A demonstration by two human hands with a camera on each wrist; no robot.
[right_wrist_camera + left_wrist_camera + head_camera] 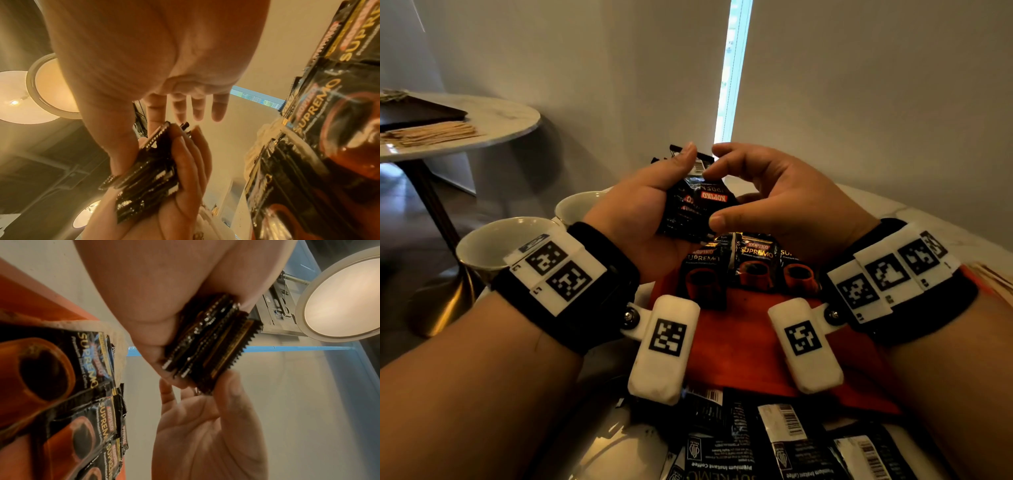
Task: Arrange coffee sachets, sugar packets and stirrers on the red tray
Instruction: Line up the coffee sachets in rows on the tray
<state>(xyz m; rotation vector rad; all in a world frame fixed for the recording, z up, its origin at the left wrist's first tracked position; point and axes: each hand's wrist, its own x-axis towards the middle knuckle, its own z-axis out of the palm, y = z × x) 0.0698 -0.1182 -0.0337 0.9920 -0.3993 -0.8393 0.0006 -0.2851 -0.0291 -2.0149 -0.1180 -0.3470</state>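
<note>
- Head view: the left hand (643, 219) grips a stack of black Kopiko coffee sachets (693, 205), fingers and thumb curled round it, held above the far edge of the red tray (739, 346). The right hand (774, 198) is at the stack with thumb and forefinger bent toward the top sachet; whether it already pinches one I cannot tell. A row of Kopiko Supremo sachets (750, 267) lies face up across the tray's far part, and more sachets (774, 442) lie loose, mostly back side up, on the near side off the tray. Wooden stirrers (431, 133) sit on a separate round table (493, 120), well apart. Two white cups (496, 243) stand at the left.
- Left wrist view: the stack (209, 344) shows edge-on, several sachets thick, clamped in the left hand, with the right hand's fingers (232, 395) just beneath its lower end. The laid row (86, 386) overlaps like shingles on the tray.
- Right wrist view: the right thumb (123, 154) presses against the stack's edge (148, 170), the other fingers spread free.
- Judgement: peel off a single sachet with the thumb, keep the left grip firm so the stack does not fan out, and lay the sachet face up, in line with the row, with the same overlap.
</note>
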